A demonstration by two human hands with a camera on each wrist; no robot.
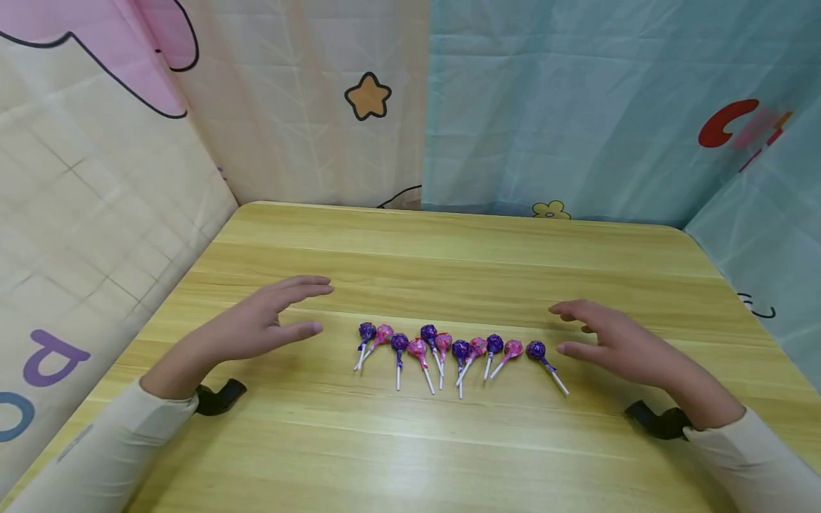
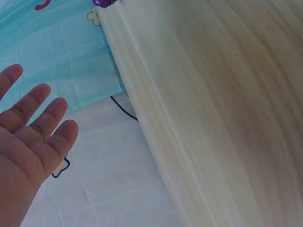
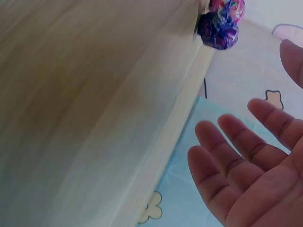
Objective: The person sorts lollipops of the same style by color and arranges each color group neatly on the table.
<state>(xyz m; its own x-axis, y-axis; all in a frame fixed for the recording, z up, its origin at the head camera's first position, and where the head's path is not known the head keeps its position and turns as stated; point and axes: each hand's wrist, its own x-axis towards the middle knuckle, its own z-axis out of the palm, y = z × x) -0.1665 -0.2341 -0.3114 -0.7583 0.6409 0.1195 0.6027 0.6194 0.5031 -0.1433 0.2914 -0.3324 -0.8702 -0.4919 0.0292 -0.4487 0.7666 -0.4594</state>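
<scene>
Eleven wrapped lollipops with round purple or pink foil heads and thin white sticks [image 1: 449,349] lie in an uneven row across the middle of a pale yellow wood-grain tabletop [image 1: 410,456], alternating in colour. Their heads point toward the far edge, their sticks toward the person. The rightmost purple lollipop [image 1: 536,350] sits a little apart, its long axis slanting down to the right; the pink lollipop beside it [image 1: 514,349] slants down to the left. The third from the left, a purple one [image 1: 400,343], points nearly straight at the person. Several sticks crowd or cross their neighbours.

The left hand [image 1: 266,324] is released, fingers extended, beside the row's left end; the right hand [image 1: 618,342], also free of any hold, is near its right end. Each sleeve is cream, with a curved black device [image 1: 221,397] at the wrist.

Beyond the far edge hang a beige printed curtain [image 1: 308,100] and a light-blue printed curtain [image 1: 551,100]. A purple letter-like shape [image 1: 54,358] marks the left wall cloth; wrapper print is too small to read.
</scene>
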